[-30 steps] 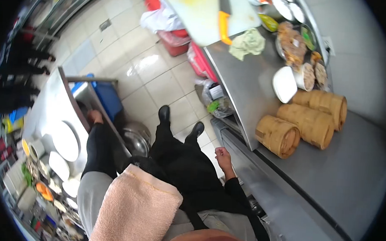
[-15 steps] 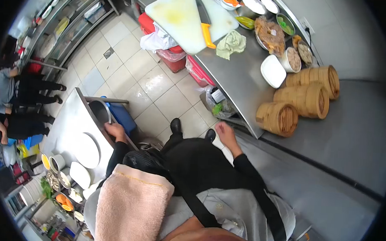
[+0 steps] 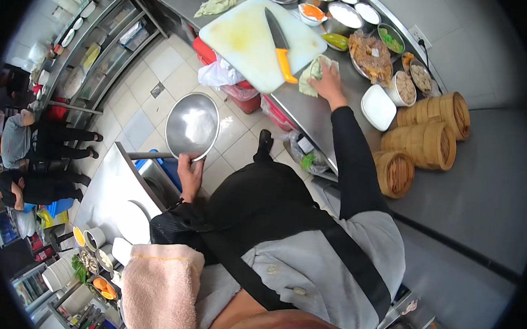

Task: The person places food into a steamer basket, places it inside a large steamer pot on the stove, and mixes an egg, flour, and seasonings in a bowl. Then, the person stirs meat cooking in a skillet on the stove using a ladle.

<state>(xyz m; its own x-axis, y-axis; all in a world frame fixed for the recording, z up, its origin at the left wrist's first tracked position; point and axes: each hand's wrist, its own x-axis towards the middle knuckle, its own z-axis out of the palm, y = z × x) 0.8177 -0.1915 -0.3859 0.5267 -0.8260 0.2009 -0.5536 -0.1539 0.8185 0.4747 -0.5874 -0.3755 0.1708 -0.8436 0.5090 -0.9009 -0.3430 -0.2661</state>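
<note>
My left hand (image 3: 189, 175) grips the rim of a large metal bowl (image 3: 192, 127), which hangs over the tiled floor with its inside facing up. My right hand (image 3: 329, 83) is on a crumpled pale green cloth (image 3: 311, 75) on the steel counter, its fingers pressed to it. Just left of the cloth lies a white cutting board (image 3: 246, 38) bearing a knife with an orange handle (image 3: 285, 65). To the right of my right hand is a stack of white square dishes (image 3: 378, 108).
Bamboo steamers (image 3: 422, 145) lie on the right counter, below bowls of food and a bagged brown item (image 3: 371, 58). Plates and food containers stand on the left table (image 3: 110, 186). Two people (image 3: 53, 141) stand at the far left, by shelves. Red bins sit under the counter.
My left hand has brought the metal bowl up from beside the left table and out over the floor. My right hand has moved from near my body up onto the cloth.
</note>
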